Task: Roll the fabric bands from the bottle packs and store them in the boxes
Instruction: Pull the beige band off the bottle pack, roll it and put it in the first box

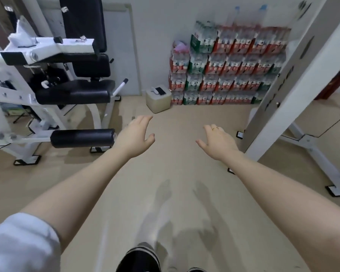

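The floor (185, 173) fills the middle and lower frame, pale and blurred. A white exercise machine (47, 85) with black pads takes up the left side, and a white slanted frame post (294, 91) cuts down the right side. Against the far wall, upper right of centre, the bottle packs (230, 65) are stacked in several rows, wrapped in red and green. No fabric bands can be picked out on them from here; the stack is too far and too blurred. No storage boxes can be identified with certainty either.

Just left of the stack, a pale square container (158, 101) is seen on the floor with a phone (161, 91) lying on top.

Both arms are stretched forward at mid-frame. The left hand (135, 137) is held wide, fingers spread and relaxed, nothing in it. The right hand (217, 141) is likewise spread and empty, a ring (215, 128) seen on one finger. Both are well apart from the packs.

The step in hand appears to be the approach to the stack, with the task judged barely begun. To do it well, the stack should be closed in on squarely, between machine and post, until the bands can be made out. A top pack is best addressed first, so that nothing stacked is disturbed. One band should be freed with both hands and kept flat for rolling.
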